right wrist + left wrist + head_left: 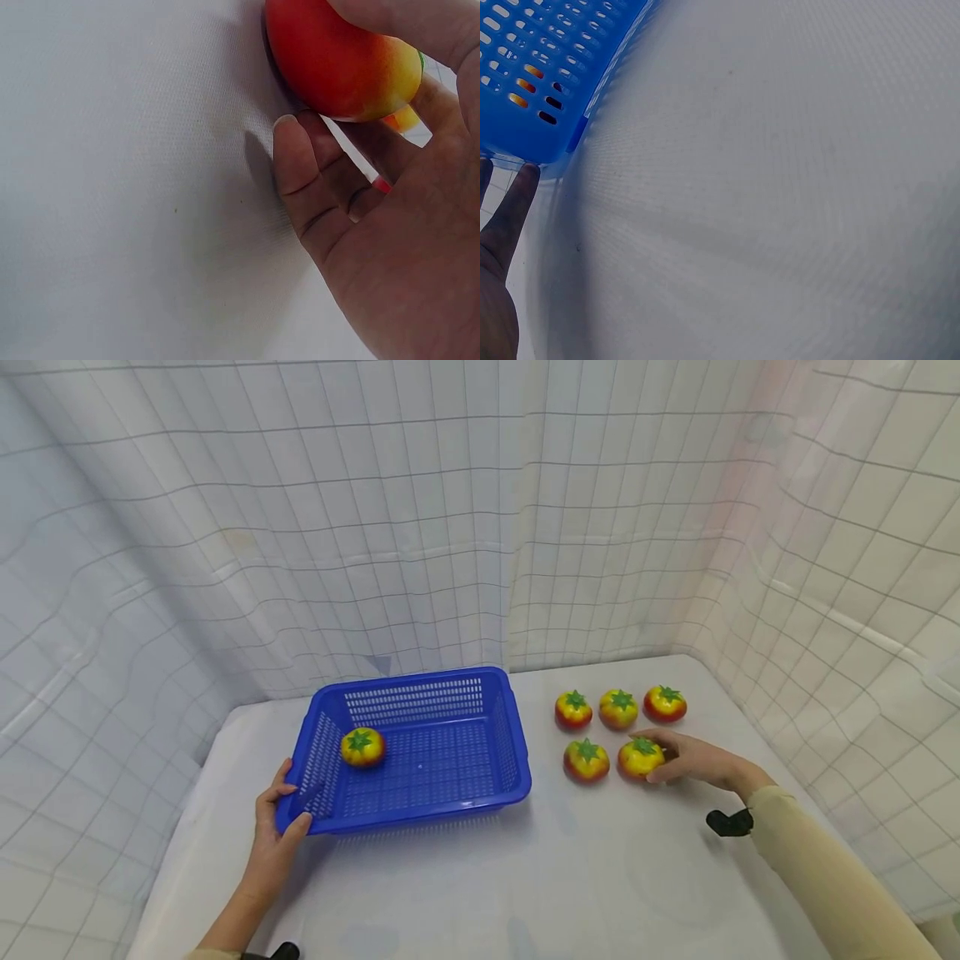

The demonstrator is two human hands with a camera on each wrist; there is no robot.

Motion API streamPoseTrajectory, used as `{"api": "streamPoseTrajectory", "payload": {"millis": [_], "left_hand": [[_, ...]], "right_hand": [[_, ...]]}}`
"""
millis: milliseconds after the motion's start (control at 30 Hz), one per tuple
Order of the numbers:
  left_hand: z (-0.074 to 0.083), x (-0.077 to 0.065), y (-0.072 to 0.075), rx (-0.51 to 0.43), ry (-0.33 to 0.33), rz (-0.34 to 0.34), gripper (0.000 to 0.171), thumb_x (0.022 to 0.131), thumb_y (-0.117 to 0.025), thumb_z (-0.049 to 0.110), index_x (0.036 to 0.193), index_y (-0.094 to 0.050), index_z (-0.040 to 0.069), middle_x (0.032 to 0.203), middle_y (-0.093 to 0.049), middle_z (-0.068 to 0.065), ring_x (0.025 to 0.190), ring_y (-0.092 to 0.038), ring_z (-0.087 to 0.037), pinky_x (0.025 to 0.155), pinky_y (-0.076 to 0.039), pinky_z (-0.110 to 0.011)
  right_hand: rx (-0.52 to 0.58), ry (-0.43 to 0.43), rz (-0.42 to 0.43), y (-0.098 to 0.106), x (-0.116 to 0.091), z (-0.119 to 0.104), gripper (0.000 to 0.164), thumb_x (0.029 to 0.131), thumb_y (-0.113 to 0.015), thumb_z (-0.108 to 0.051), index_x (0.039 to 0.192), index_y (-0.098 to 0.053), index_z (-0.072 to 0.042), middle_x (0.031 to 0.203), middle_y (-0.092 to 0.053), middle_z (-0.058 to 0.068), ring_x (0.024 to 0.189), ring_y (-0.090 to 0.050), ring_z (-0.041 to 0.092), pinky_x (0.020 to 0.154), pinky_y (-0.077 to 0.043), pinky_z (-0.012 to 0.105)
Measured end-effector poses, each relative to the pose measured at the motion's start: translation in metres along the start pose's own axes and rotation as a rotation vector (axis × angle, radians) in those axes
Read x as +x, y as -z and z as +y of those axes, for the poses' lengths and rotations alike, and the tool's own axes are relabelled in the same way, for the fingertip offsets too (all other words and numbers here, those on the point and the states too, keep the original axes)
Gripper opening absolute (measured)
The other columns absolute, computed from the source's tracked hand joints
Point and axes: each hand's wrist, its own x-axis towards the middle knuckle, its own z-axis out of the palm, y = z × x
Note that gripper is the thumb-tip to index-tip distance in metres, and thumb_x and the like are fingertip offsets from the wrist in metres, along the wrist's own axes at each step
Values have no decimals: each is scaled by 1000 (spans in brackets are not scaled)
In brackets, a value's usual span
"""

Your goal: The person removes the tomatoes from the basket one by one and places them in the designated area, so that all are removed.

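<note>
A blue plastic basket (442,806) with slotted walls stands on the left half of the table, one red-and-yellow tomato (363,747) with a green star-shaped top inside it. My left hand (273,835) holds the basket's near left corner, thumb on the front rim and fingers along the left side. In the left wrist view, fingertips touch the basket (525,131) at its corner. On the right, my right hand (693,760) grips another tomato (639,760) on the table, its thumb on the near side. The right wrist view shows this tomato (330,64) between thumb and curled fingers.
Beside the gripped tomato lies another tomato (586,762). Behind them is a row of three: a left tomato (573,712), a middle tomato (618,710) and a right tomato (664,704). Checked white curtains (450,527) surround the white-covered table (480,893).
</note>
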Motion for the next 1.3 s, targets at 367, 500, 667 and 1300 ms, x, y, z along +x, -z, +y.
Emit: {"api": "streamPoseTrajectory", "payload": {"millis": [367,500,667,1300], "left_hand": [[2,2,-2,25,12,-13,45,104,-50,12,139,-22,10,171,-6,8,156,-7,-28,100,-32,-8],[2,2,-2,20,22,-17,45,104,-50,13,139,-22,11,171,-5,9,156,-6,-30,100,-33,-8],[1,3,-2,17,21,-18,45,104,-51,13,138,-22,11,171,-5,9,156,-6,-32,99,-33,-8],[1,0,-2,19,-2,-2,45,104,-50,11,139,-22,8,171,-6,7,156,-6,-22,103,-30,-7]], "right_hand": [[3,4,3,0,-4,5,83,89,-79,-32,159,-35,-19,159,-32,17,131,-41,35,104,-45,53],[-1,14,3,0,-3,7,83,89,-79,-32,158,-35,-18,160,-32,17,132,-40,35,107,-40,58],[0,18,3,0,-3,9,84,89,-79,-31,159,-35,-18,160,-30,18,133,-39,36,108,-39,59],[-10,17,-7,6,-8,3,86,90,-77,-33,161,-31,-17,156,-34,26,134,-45,39,104,-46,52]]}}
